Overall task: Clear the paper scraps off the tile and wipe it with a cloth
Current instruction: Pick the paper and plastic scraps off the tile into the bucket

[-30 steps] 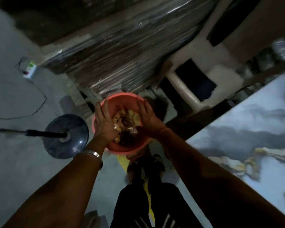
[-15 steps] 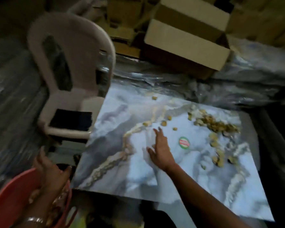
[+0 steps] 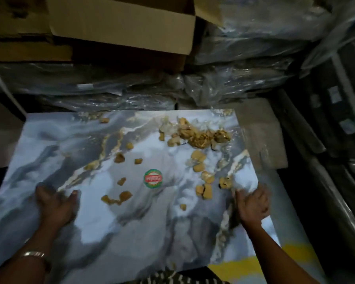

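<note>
Clearing only partly done; wiping not begun.
Paper scraps [image 3: 195, 138] litter the tile [image 3: 131, 222]; left hand [image 3: 55, 203] lies flat, empty; right hand [image 3: 252, 203] curls loosely at its edge, apparently empty; no cloth visible.

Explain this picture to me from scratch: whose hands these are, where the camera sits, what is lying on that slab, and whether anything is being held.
There is no machine here, only a person working with bare hands. The one picture comes from a camera worn on the person's head, looking forward and down, so both arms reach in from the bottom edge.

The big marbled grey and white slab is the tile. Scattered over it are tan paper scraps, thickest in a pile toward the far right corner, with loose bits across the middle. A round red and green sticker sits near the centre.

The left hand lies on the tile, fingers spread, holding nothing. The right hand is at the tile's right edge; blur hides whether it grips anything. Behind the tile are cardboard boxes and plastic-wrapped stacks.
</note>
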Demonstrator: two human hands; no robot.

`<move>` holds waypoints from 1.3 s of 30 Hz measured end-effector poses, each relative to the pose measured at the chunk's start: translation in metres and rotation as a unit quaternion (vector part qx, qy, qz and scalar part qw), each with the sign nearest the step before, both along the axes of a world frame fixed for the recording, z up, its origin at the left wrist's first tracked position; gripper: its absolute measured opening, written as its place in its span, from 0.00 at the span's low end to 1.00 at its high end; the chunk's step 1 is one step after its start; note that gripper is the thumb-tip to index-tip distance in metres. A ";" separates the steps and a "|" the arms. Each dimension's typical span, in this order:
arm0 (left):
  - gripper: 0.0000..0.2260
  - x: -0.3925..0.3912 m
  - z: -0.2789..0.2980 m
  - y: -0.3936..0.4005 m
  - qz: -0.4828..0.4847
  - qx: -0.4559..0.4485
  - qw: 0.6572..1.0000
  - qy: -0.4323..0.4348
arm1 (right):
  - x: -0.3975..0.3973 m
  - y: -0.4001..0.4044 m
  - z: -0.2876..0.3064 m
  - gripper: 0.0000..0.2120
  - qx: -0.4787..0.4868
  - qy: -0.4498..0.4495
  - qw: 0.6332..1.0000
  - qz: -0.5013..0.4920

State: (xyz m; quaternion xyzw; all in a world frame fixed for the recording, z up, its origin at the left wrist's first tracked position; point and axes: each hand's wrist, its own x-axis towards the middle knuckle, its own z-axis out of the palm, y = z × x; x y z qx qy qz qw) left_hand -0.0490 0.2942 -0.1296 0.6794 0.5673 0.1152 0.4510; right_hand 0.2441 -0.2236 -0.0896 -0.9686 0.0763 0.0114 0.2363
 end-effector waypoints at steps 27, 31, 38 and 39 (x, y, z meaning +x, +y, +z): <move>0.35 0.243 0.033 0.051 -0.232 0.184 0.955 0.029 | 0.058 0.127 0.028 0.55 0.136 -0.014 0.989 -0.053; 0.39 0.279 0.029 0.123 -0.278 0.191 0.930 0.147 | 0.152 0.106 0.042 0.44 0.080 0.028 0.996 -0.027; 0.44 0.301 0.009 0.099 -0.398 0.197 0.864 0.239 | 0.246 0.148 0.033 0.36 0.043 0.192 0.959 0.205; 0.42 0.298 0.008 0.084 -0.405 0.192 0.861 0.241 | 0.247 0.157 0.031 0.38 0.025 0.202 0.952 0.228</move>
